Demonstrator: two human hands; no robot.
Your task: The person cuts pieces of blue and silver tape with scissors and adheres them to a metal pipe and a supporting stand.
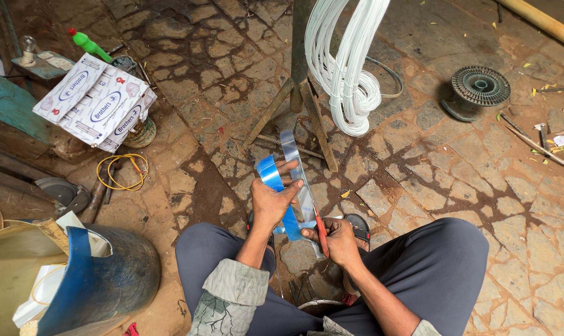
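My left hand (273, 200) grips a long shiny metal strip (293, 157) with a blue film on one side; the strip curls back in a blue loop (269, 173) above my fingers. My right hand (339, 239) holds a red-handled cutting tool (321, 228) against the strip's lower end. Both hands are between my knees, over the stone floor. Below my hands the strip's end is hidden.
A hank of white wire (347, 68) hangs from a metal stand (299, 93) just ahead. Printed white packets (95, 102) and a green bottle (88, 45) lie at the left, a yellow wire coil (121, 171) near them, a blue drum (101, 274) at lower left, a round grate (480, 86) at right.
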